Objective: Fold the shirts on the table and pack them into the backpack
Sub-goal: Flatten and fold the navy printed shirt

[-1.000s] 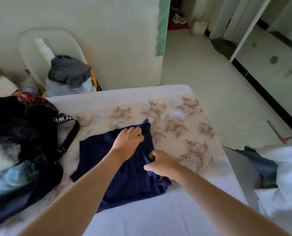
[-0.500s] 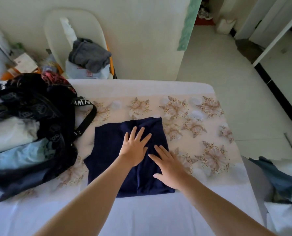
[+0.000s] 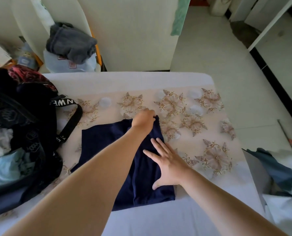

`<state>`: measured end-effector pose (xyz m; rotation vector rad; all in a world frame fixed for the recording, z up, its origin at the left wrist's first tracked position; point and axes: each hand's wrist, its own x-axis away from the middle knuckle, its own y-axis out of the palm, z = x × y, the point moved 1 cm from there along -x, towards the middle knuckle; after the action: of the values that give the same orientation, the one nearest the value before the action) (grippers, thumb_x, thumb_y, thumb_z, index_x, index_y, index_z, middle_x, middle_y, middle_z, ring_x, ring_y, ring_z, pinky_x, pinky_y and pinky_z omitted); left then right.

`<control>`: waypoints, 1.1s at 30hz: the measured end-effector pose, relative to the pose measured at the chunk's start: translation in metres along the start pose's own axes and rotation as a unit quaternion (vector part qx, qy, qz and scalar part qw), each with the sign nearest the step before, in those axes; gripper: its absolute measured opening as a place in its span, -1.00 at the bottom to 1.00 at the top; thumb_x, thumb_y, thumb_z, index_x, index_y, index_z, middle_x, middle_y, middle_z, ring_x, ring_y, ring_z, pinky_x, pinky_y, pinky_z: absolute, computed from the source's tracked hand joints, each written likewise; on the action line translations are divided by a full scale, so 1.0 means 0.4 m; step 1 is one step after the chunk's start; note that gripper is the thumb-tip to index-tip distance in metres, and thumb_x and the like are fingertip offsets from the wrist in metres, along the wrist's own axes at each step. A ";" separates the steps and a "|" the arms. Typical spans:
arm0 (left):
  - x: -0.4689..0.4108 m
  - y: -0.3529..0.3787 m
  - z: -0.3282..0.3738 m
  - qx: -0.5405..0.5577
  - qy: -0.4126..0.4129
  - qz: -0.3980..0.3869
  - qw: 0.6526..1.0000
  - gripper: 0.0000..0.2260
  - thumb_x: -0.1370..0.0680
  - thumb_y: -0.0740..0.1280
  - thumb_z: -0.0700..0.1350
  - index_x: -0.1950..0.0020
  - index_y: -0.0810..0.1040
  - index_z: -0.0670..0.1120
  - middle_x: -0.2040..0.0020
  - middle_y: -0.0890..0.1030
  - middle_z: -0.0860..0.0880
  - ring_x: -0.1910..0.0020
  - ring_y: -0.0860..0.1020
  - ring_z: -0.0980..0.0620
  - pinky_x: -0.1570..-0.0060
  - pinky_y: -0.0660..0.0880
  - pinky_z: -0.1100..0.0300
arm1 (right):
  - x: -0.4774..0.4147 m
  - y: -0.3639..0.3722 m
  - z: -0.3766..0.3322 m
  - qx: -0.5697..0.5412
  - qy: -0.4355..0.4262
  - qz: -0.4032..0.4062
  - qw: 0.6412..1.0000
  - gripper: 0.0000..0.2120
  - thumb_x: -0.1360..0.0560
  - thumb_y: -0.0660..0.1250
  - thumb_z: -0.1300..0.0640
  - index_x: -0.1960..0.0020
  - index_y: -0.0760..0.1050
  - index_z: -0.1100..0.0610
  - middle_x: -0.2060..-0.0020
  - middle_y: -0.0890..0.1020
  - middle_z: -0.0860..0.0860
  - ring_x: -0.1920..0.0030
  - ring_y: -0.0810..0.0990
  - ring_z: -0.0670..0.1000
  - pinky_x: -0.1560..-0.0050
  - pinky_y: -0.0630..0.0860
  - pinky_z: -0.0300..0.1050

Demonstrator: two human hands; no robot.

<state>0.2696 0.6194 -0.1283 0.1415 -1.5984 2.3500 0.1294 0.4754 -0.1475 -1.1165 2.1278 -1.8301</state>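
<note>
The navy shirt [image 3: 99, 138] is lying partly folded and flat on the counter [image 3: 201, 126], directly under both hands. The left hand [image 3: 143, 120] is reaching across to the shirt's far corner, and its fingers are curling round the cloth there in a pinch. The right hand [image 3: 169, 165] is lying released, with fingers straight and spread. Its palm is pressing down on the shirt's edge nearer the person, just beside the bare patterned cloth of the counter.

The backpack [image 3: 31, 120] is standing open well to the outer side of the left arm, with its lettered strap [image 3: 70, 121] trailing toward the shirt. Pale folded clothes [image 3: 3, 167] are showing inside its mouth.

The shirt is judged to be light, thin and limp. It is likely to be sagging and unfolding wherever it is not supported, and sliding easily over the smooth counter cloth. A corner or hem, as the left hand is taking now, is the suitable hold for turning a panel over, while the flat right hand is anchoring the layers against slip. For the transfer to the backpack, both hands would probably be better placed under the folded bundle from opposite sides.
</note>
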 end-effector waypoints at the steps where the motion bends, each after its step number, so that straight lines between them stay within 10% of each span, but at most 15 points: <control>1: -0.010 -0.002 -0.008 0.039 -0.019 -0.004 0.999 -0.80 -0.66 0.21 -0.11 -0.19 0.57 -0.11 -0.12 0.57 -0.10 0.00 0.56 -0.10 0.05 0.55 0.00 | 0.000 0.004 -0.002 -0.006 -0.002 -0.001 1.000 0.27 -0.15 0.46 -0.48 -0.60 -0.22 -0.20 -0.54 -0.43 0.03 -0.53 -0.48 0.03 -0.54 -0.28 0.02; 5: -0.019 0.004 -0.036 0.055 -0.057 0.003 0.997 -0.80 -0.65 0.21 -0.06 -0.15 0.59 -0.02 -0.11 0.60 -0.03 -0.01 0.54 -0.05 0.04 0.51 0.05 | 0.003 0.009 -0.016 -0.025 0.006 -0.015 1.000 0.25 -0.19 0.44 -0.48 -0.59 -0.28 -0.19 -0.51 -0.50 -0.01 -0.50 -0.53 0.02 -0.51 -0.27 -0.03; 11: 0.172 0.053 -0.057 -0.071 0.116 0.212 0.968 -0.70 -0.54 0.30 -0.15 -0.27 0.48 -0.02 -0.27 0.44 -0.04 -0.21 0.40 -0.08 -0.22 0.37 0.03 | -0.011 0.026 -0.043 0.001 0.034 0.040 0.999 -0.03 -0.41 0.10 -0.51 -0.62 -0.22 -0.10 -0.58 -0.31 0.12 -0.56 -0.39 0.10 -0.57 -0.13 0.21; 24: 0.633 0.165 -0.171 -0.057 -0.085 -0.026 0.994 -0.37 -0.61 0.12 0.21 -0.62 -0.05 0.11 -0.62 -0.18 -0.02 -0.59 -0.23 -0.05 -0.55 -0.17 -0.06 | 0.095 0.029 -0.136 -0.001 0.122 -0.063 0.991 -0.05 -0.43 0.12 -0.50 -0.60 -0.28 -0.17 -0.57 -0.36 0.02 -0.57 -0.34 0.09 -0.57 -0.14 0.18; 33: 0.756 0.071 -0.190 0.150 -0.183 0.098 0.967 -0.60 -0.63 0.20 -0.08 -0.48 0.37 0.04 -0.45 0.39 0.05 -0.43 0.29 -0.03 -0.41 0.27 0.08 | 0.133 -0.031 -0.288 0.101 0.127 0.003 0.987 -0.50 -0.59 0.15 -0.23 -0.42 0.31 0.03 -0.33 0.39 0.08 -0.32 0.38 0.14 -0.34 0.30 0.10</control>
<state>-0.0204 0.7364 -0.1084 0.5333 -1.4449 2.8445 0.0354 0.5369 -0.0871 -0.8729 2.0038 -2.2301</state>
